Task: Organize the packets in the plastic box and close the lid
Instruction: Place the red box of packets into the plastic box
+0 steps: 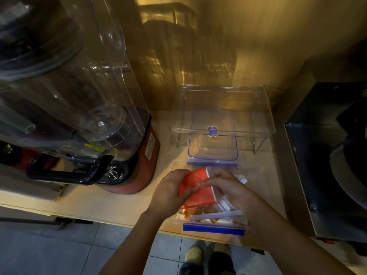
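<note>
Both hands grip a red packet point(195, 188) over the plastic box point(213, 229) on the counter point(119, 211): left hand point(168, 192) & right hand point(228, 187) pinching its edges. Looks light, crinkly, slippery; lid point(212, 144) off, lying behind.

Red-based blender point(139, 155) at the counter's point(111, 207) left side, clear sound cover over the jar, black handle point(67, 173) toward the front edge, dial point(113, 174) on its front. Clear acrylic riser shelf point(222, 116) against the back wall. Dark steel appliance point(325, 155) at the right edge. Grey tiled floor point(59, 251) below; two slippered feet point(208, 257) by the front edge.
</note>
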A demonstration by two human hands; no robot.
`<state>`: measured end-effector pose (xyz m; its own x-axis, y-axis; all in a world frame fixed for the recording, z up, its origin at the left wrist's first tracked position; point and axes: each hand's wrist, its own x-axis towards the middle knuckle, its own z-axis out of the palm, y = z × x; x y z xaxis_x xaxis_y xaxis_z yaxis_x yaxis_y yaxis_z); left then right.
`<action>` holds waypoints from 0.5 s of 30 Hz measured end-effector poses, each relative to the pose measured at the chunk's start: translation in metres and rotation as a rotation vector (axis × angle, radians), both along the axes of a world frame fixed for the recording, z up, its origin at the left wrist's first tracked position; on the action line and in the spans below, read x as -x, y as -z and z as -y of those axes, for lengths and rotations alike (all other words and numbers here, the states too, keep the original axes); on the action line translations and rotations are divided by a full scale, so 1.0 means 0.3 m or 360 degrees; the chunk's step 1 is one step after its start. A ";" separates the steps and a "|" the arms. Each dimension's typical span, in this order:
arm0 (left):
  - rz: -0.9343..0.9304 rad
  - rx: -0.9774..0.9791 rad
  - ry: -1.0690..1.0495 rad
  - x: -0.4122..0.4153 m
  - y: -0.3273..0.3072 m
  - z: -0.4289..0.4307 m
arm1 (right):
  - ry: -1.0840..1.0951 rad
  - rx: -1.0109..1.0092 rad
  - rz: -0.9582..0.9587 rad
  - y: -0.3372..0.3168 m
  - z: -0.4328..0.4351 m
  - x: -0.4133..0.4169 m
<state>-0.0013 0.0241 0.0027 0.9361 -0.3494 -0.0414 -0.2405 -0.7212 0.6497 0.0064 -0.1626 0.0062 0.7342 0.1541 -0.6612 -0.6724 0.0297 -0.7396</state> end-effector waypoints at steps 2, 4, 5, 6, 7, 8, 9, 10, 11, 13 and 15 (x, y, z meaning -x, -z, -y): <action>0.0067 0.0024 -0.0048 -0.029 -0.030 -0.003 | -0.0135 0.0168 0.0184 -0.038 -0.005 -0.025; 0.0019 0.0067 -0.0017 -0.056 -0.057 -0.005 | -0.0292 0.0285 0.0399 -0.080 -0.007 -0.049; -0.0068 0.0102 0.0011 -0.067 -0.072 -0.004 | -0.0389 0.0353 0.0506 -0.104 -0.008 -0.060; -0.0184 0.0151 0.0031 -0.077 -0.086 -0.004 | -0.0499 0.0435 0.0611 -0.126 -0.009 -0.070; -0.0310 0.0219 0.0040 -0.084 -0.098 -0.001 | -0.0607 0.0512 0.0711 -0.145 -0.012 -0.079; -0.0410 0.0284 0.0045 -0.090 -0.107 0.001 | -0.0697 0.0585 0.0800 -0.160 -0.014 -0.084; -0.0462 0.0324 0.0041 -0.093 -0.115 0.004 | -0.0759 0.0638 0.0877 -0.171 -0.018 -0.089; -0.0477 0.0353 0.0015 -0.094 -0.121 0.006 | -0.0786 0.0663 0.0947 -0.177 -0.019 -0.089; -0.0480 0.0406 -0.0038 -0.095 -0.124 0.006 | -0.0764 0.0656 0.1015 -0.179 -0.019 -0.089; -0.0488 0.0570 -0.0201 -0.093 -0.129 0.003 | -0.0515 0.0577 0.1115 -0.163 -0.016 -0.082; -0.0490 0.0684 -0.0362 -0.085 -0.126 -0.004 | -0.0058 0.0490 0.1051 -0.125 -0.008 -0.071</action>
